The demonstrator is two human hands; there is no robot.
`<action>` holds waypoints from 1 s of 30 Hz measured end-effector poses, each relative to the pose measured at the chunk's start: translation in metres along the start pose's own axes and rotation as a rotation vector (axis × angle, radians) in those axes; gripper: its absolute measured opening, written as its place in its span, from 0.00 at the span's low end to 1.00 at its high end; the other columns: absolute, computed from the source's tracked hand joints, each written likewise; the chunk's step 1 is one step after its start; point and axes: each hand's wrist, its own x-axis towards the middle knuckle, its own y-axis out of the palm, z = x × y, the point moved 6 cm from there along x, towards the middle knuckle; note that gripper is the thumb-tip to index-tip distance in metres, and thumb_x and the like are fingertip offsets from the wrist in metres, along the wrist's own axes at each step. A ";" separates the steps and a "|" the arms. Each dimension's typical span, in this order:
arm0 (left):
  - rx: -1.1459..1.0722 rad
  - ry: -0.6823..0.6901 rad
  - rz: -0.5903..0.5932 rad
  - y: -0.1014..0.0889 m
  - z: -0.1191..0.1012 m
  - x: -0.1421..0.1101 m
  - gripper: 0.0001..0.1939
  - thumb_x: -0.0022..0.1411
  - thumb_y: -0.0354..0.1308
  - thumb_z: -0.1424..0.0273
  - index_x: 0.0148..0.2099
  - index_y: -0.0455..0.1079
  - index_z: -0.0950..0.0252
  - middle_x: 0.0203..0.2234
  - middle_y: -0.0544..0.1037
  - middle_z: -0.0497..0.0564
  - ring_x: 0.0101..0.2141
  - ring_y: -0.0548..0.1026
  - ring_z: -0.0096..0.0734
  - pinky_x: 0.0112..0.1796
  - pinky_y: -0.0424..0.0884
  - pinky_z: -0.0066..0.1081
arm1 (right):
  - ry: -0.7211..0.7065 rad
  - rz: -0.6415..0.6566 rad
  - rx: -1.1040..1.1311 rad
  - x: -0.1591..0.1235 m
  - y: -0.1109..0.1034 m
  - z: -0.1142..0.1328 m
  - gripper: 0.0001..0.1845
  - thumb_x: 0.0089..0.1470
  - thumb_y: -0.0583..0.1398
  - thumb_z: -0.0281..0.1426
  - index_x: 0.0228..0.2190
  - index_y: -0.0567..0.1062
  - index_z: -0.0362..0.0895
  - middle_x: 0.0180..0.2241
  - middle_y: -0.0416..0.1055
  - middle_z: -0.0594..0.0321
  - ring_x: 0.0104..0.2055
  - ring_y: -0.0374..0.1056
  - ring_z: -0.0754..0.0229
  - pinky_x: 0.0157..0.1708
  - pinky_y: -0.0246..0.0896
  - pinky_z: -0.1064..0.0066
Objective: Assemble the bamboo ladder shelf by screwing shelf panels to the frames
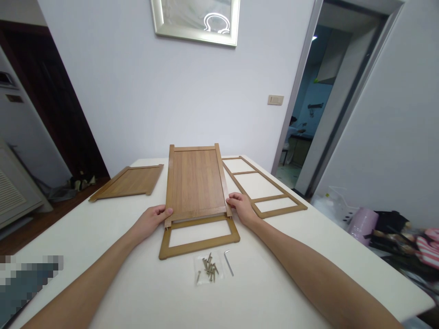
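A wooden panel [197,180] with raised side rails is held up at a tilt between my hands. My left hand [154,218] grips its lower left corner, thumb on the front face. On the lower right edge, my right hand [243,206] has its fingers closed round the rail. Small pins stick out below both lower corners. Beneath the panel lies a wooden frame [199,247], its upper part hidden. Closer to me are several screws [210,267] on a clear plastic bag, with a hex key [228,263] to their right.
Another wooden panel [130,182] lies at the left of the white table [137,292]. To the right lies a second open frame [274,183] with crossbars. A wall [219,100] rises behind the table. Past the doorway at right, a person [291,132] is partly visible.
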 end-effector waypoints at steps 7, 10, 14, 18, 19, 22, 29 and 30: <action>-0.016 0.010 0.009 0.001 -0.001 -0.001 0.25 0.55 0.61 0.49 0.46 0.77 0.63 0.41 0.82 0.51 0.42 0.76 0.44 0.47 0.68 0.36 | -0.036 -0.008 -0.039 0.001 -0.001 0.000 0.09 0.39 0.62 0.36 0.18 0.69 0.45 0.19 0.62 0.70 0.25 0.58 0.64 0.28 0.54 0.71; -0.028 0.002 0.007 0.000 -0.003 -0.003 0.26 0.55 0.61 0.49 0.46 0.77 0.63 0.41 0.82 0.51 0.43 0.77 0.45 0.46 0.69 0.36 | -0.051 -0.006 -0.051 0.001 -0.001 0.000 0.09 0.39 0.62 0.36 0.19 0.69 0.45 0.20 0.63 0.69 0.26 0.58 0.64 0.28 0.55 0.71; -0.020 -0.011 -0.014 -0.001 -0.006 -0.005 0.25 0.55 0.60 0.48 0.46 0.77 0.62 0.42 0.82 0.50 0.44 0.77 0.45 0.48 0.69 0.37 | -0.071 -0.007 -0.066 0.001 -0.002 0.001 0.08 0.40 0.62 0.36 0.19 0.70 0.45 0.20 0.63 0.69 0.26 0.59 0.63 0.28 0.55 0.71; -0.021 0.009 -0.015 -0.001 -0.008 -0.005 0.25 0.54 0.61 0.48 0.46 0.77 0.62 0.43 0.82 0.51 0.44 0.77 0.45 0.50 0.68 0.38 | -0.090 -0.016 -0.074 0.001 -0.003 0.001 0.08 0.41 0.62 0.36 0.20 0.70 0.45 0.21 0.64 0.68 0.27 0.60 0.63 0.28 0.56 0.71; -0.019 0.016 -0.014 -0.001 -0.008 -0.005 0.26 0.54 0.61 0.49 0.46 0.77 0.62 0.43 0.82 0.51 0.44 0.76 0.45 0.50 0.68 0.38 | -0.095 -0.018 -0.077 0.000 -0.003 0.001 0.08 0.41 0.62 0.36 0.20 0.70 0.45 0.21 0.64 0.69 0.27 0.60 0.62 0.29 0.56 0.70; -0.007 0.024 -0.012 0.000 -0.009 -0.007 0.27 0.54 0.62 0.50 0.48 0.76 0.63 0.44 0.81 0.53 0.45 0.76 0.46 0.50 0.67 0.39 | -0.114 -0.025 -0.092 0.000 -0.003 0.003 0.08 0.41 0.61 0.36 0.20 0.70 0.45 0.21 0.64 0.69 0.27 0.59 0.63 0.29 0.55 0.70; 0.026 0.048 -0.014 0.000 -0.016 -0.011 0.26 0.56 0.60 0.50 0.49 0.76 0.63 0.44 0.81 0.52 0.45 0.75 0.46 0.49 0.68 0.39 | -0.142 -0.034 -0.140 -0.002 -0.004 0.009 0.08 0.42 0.61 0.36 0.20 0.70 0.45 0.20 0.63 0.68 0.27 0.57 0.62 0.29 0.53 0.70; 0.040 0.050 -0.019 0.000 -0.017 -0.012 0.27 0.56 0.60 0.49 0.49 0.76 0.63 0.43 0.81 0.52 0.44 0.75 0.46 0.49 0.68 0.39 | -0.142 -0.034 -0.148 -0.002 -0.004 0.010 0.08 0.42 0.61 0.36 0.21 0.70 0.46 0.20 0.62 0.68 0.27 0.57 0.62 0.28 0.53 0.70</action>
